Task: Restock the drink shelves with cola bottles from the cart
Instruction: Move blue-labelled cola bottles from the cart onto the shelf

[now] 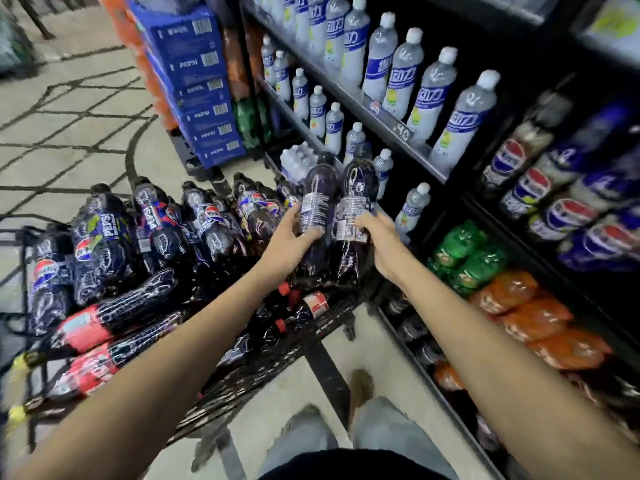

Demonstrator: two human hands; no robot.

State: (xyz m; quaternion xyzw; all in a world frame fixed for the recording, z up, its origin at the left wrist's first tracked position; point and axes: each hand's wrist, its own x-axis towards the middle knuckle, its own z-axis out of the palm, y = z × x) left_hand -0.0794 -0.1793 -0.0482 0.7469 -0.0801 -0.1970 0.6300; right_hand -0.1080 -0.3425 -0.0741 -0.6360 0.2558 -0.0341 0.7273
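Two dark cola bottles stand upright side by side above the cart's right end. My left hand [292, 237] grips the left bottle [318, 188] around its label. My right hand [375, 237] grips the right bottle [358, 183] at its label. The black wire cart [277, 362] holds several more dark cola bottles [104, 247] lying on their sides, some with red labels. The drink shelves [391, 123] rise to the right of the held bottles.
Pale lemon-drink bottles [408, 74] fill the upper shelves. Pepsi bottles [540, 192] sit behind a cooler frame at right. Green and orange bottle packs [512, 296] lie on the low shelf. Blue Pepsi cases [204, 88] are stacked beyond the cart. Tiled floor lies to the left.
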